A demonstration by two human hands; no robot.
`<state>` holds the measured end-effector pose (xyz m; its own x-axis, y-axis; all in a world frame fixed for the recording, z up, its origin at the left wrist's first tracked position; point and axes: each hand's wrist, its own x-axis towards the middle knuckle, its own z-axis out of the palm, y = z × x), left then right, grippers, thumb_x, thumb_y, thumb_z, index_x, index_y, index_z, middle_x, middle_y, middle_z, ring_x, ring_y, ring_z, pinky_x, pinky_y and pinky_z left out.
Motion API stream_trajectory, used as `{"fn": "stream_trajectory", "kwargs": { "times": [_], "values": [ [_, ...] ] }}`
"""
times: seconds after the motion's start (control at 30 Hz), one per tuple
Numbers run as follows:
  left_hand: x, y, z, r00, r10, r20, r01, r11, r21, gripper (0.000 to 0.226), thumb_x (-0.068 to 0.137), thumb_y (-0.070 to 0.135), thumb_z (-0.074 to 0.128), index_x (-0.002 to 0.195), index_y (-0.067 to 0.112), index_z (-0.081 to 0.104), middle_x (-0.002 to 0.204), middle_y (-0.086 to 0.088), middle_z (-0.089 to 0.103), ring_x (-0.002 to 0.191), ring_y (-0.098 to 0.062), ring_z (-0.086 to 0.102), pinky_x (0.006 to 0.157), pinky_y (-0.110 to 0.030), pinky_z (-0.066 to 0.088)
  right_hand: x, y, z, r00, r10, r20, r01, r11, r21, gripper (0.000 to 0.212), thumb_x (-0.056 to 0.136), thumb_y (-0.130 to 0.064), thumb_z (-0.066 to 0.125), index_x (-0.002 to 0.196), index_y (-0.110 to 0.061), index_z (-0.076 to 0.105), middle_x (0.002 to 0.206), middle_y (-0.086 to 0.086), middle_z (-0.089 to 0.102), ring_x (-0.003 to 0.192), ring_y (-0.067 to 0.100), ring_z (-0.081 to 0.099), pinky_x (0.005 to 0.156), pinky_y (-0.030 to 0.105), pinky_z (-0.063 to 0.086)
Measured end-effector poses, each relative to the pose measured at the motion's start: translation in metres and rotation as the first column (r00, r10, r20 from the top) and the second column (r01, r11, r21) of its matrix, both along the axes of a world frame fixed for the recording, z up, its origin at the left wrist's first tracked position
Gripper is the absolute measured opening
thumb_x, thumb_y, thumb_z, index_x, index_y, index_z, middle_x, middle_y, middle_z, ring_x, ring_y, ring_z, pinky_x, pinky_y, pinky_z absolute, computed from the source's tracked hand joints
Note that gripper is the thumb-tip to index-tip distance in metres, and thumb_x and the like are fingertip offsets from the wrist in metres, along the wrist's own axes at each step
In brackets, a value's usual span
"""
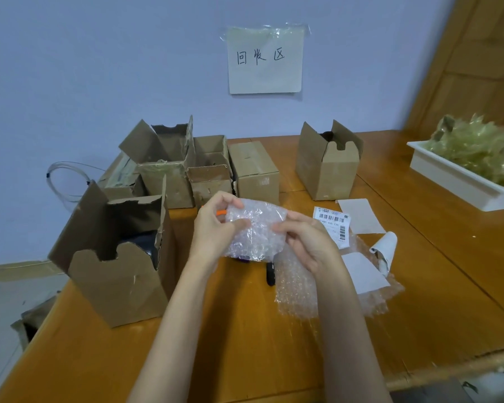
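Head view: left hand (216, 228) and right hand (306, 242) pinch the wrap (256, 231) with curled fingers; unroll slowly so the orange item (221, 213), possibly a pen, cannot slip out.

1. Light is soft, even and fairly bright, falling from above; the wall (70, 68) reads cool and bluish.
2. Shadows are faint; a soft one lies beside the near box (114, 286) on the worktop (245, 344); the box's inside is dark.
3. Small glints show on the wrap (256, 228) and on the tape (277, 32) over the sign (265, 71); nothing burns out.
4. Wide-angle bending curves the worktop's edges and the door (483, 53); the tray (448, 178) at the right margin is smeared; the centre is fairly sharp.
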<state>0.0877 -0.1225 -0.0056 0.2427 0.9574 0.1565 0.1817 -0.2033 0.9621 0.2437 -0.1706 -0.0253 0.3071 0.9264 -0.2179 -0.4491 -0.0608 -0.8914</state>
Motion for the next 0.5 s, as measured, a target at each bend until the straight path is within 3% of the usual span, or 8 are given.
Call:
{"fn": "stream_trajectory", "kwargs": {
  "times": [0.07,0.13,0.2,0.27,0.33,0.43,0.5],
  "values": [
    [0.004,-0.001,-0.001,0.999,0.038,0.035,-0.038,0.999,-0.016,0.029,0.080,0.000,0.073,0.096,0.017,0.054,0.107,0.008,0.057,0.087,-0.007,0.055,0.063,-0.021,0.051,-0.005,0.000,-0.001,0.997,0.055,0.050,-0.054,0.998,-0.022,0.039,0.078,-0.018,0.076,0.113,-0.006,0.065,0.111,0.011,0.071,0.105,0.024,0.066,0.093,0.034,0.052],
    [0.005,0.000,-0.001,0.997,0.056,0.053,-0.054,0.998,-0.038,0.043,0.077,-0.001,0.075,0.104,0.021,0.049,0.105,0.003,0.055,0.089,-0.016,0.055,0.070,-0.033,0.053,-0.008,0.001,-0.001,0.948,0.114,0.299,-0.067,0.985,-0.162,0.069,0.062,-0.040,0.085,0.120,-0.013,0.059,0.113,0.005,0.068,0.107,0.021,0.064,0.097,0.038,0.049],
    [0.006,0.001,0.000,0.995,0.056,-0.078,-0.056,0.998,-0.003,0.062,0.074,-0.004,0.075,0.115,0.030,0.044,0.106,0.000,0.051,0.091,-0.017,0.055,0.067,-0.028,0.050,-0.009,0.002,0.000,0.872,0.080,0.483,0.028,0.976,-0.214,0.060,0.064,-0.028,0.087,0.115,-0.014,0.060,0.108,0.003,0.069,0.101,0.021,0.065,0.091,0.038,0.051],
    [0.009,-0.003,0.004,0.938,0.084,-0.336,-0.040,0.990,0.133,0.072,0.074,-0.001,0.074,0.130,0.031,0.041,0.119,-0.003,0.046,0.101,-0.019,0.055,0.072,-0.022,0.047,-0.010,0.002,0.006,0.824,-0.017,0.567,0.100,0.988,-0.115,0.035,0.069,-0.011,0.082,0.100,-0.013,0.065,0.099,0.002,0.070,0.097,0.020,0.066,0.085,0.035,0.052],
    [0.012,-0.011,0.012,0.889,0.142,-0.436,0.006,0.947,0.322,0.073,0.075,0.008,0.076,0.137,0.026,0.041,0.130,-0.001,0.039,0.116,-0.019,0.049,0.082,-0.024,0.047,-0.016,0.002,0.019,0.755,-0.109,0.646,0.121,0.992,0.027,0.024,0.068,-0.007,0.080,0.086,-0.016,0.067,0.091,0.000,0.071,0.092,0.020,0.066,0.086,0.041,0.053],
    [0.003,-0.018,0.041,0.907,0.224,-0.357,-0.009,0.858,0.513,0.059,0.079,0.011,0.071,0.131,0.026,0.047,0.127,0.004,0.042,0.113,-0.011,0.047,0.076,-0.014,0.039,-0.032,0.007,0.047,0.654,-0.268,0.707,0.111,0.959,0.260,0.022,0.064,-0.013,0.077,0.080,-0.022,0.065,0.083,-0.005,0.070,0.084,0.020,0.066,0.081,0.047,0.054],
    [-0.017,-0.017,0.067,0.912,0.312,-0.266,-0.096,0.793,0.602,0.046,0.078,0.011,0.068,0.121,0.023,0.054,0.119,0.002,0.048,0.109,-0.013,0.050,0.077,-0.016,0.038,-0.049,0.014,0.072,0.634,-0.342,0.694,0.055,0.915,0.400,0.022,0.064,-0.013,0.076,0.076,-0.022,0.060,0.074,-0.012,0.066,0.077,0.011,0.062,0.076,0.037,0.052]
  ]
}}
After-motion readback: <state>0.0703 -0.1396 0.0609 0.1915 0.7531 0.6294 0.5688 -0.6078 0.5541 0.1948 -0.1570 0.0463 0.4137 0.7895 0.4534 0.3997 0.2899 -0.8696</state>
